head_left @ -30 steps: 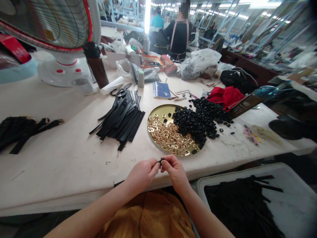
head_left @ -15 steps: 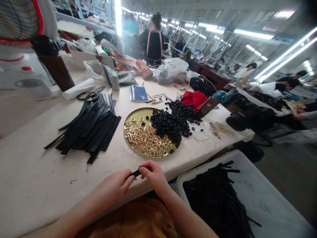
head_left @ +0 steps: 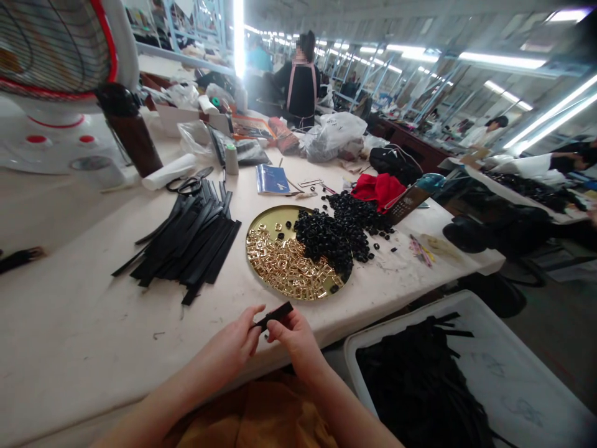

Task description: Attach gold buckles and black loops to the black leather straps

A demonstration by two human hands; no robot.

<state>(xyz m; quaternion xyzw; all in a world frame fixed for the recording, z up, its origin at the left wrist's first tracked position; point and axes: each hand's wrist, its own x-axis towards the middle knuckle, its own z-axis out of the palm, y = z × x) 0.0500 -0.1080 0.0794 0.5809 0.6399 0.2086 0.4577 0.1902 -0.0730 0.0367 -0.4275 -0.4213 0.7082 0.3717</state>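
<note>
Between my two hands, just off the table's front edge, is a black strap point(head_left: 278, 313). My left hand point(head_left: 240, 336) pinches its near end. With thumb and fingers, my right hand point(head_left: 295, 339) grips the strap close to its far end, which sticks up past the fingertips. Beyond the hands lies a round gold tray point(head_left: 275, 216) holding many gold square buckles point(head_left: 284, 264). A heap of small black pieces point(head_left: 321, 236) covers the tray's right side and spills onto the table. Left of the tray, black straps point(head_left: 186, 236) lie in a loose pile.
A white bin point(head_left: 489, 336) with black straps inside stands below the table edge at right. Scissors point(head_left: 189, 185), a thread cone point(head_left: 231, 160), a blue booklet point(head_left: 272, 180), a dark bottle point(head_left: 133, 134) and a fan point(head_left: 56, 56) stand or lie behind. Red cloth point(head_left: 379, 190) lies at back right.
The strap's far end now shows above my right fingers, where it was mostly hidden before. My left fingers have loosened slightly. The whole view has shifted a little, moving things rightward.
</note>
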